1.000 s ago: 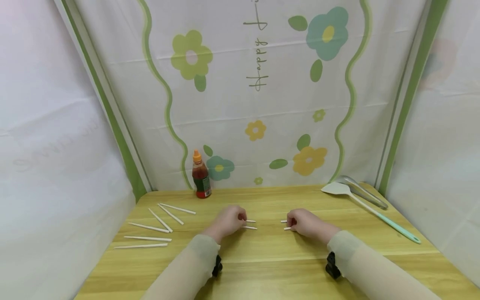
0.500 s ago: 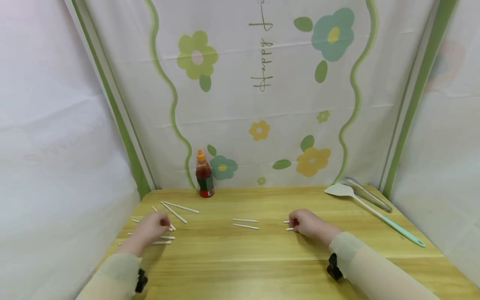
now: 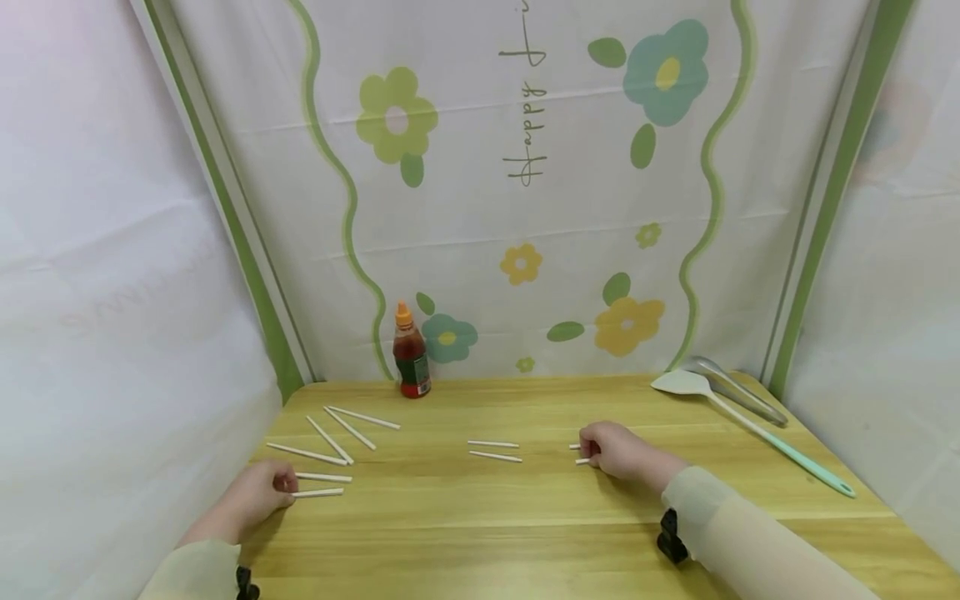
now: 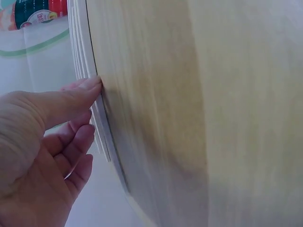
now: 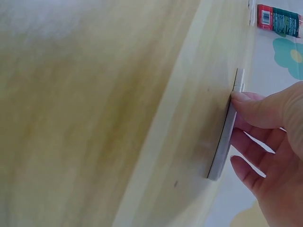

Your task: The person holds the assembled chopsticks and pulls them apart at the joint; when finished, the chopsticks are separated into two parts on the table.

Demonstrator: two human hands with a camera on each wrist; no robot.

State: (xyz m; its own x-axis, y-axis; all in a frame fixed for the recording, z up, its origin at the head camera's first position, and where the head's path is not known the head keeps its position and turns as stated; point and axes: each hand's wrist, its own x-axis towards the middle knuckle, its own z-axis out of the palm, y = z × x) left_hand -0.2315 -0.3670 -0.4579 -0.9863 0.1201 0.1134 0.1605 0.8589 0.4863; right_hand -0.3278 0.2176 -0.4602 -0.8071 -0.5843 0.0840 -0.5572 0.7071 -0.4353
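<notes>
My left hand [image 3: 258,490] is low at the table's left side, thumb and fingers around the ends of two white chopsticks [image 3: 322,492]. In the left wrist view, the thumb presses the near side of the closest chopstick [image 4: 110,142], with the fingers beyond it. Right of centre, my right hand [image 3: 618,450] holds two more chopsticks between thumb and fingers; their tips [image 3: 582,461] poke out leftward. The right wrist view shows the near chopstick [image 5: 223,144] lying along the tabletop. Between the hands lies a roughly parallel pair of chopsticks [image 3: 495,457].
Several chopsticks [image 3: 306,453] lie fanned out beyond the left hand. A red sauce bottle [image 3: 412,358] with an orange cap stands at the back left. At the right, a spatula [image 3: 795,454] with a mint handle lies beside metal tongs [image 3: 742,392]. Fabric walls [image 3: 465,208] enclose the table.
My left hand has let go of the middle pair of chopsticks, moved left and taken hold of the two nearest chopsticks there. The right hand has stayed in place.
</notes>
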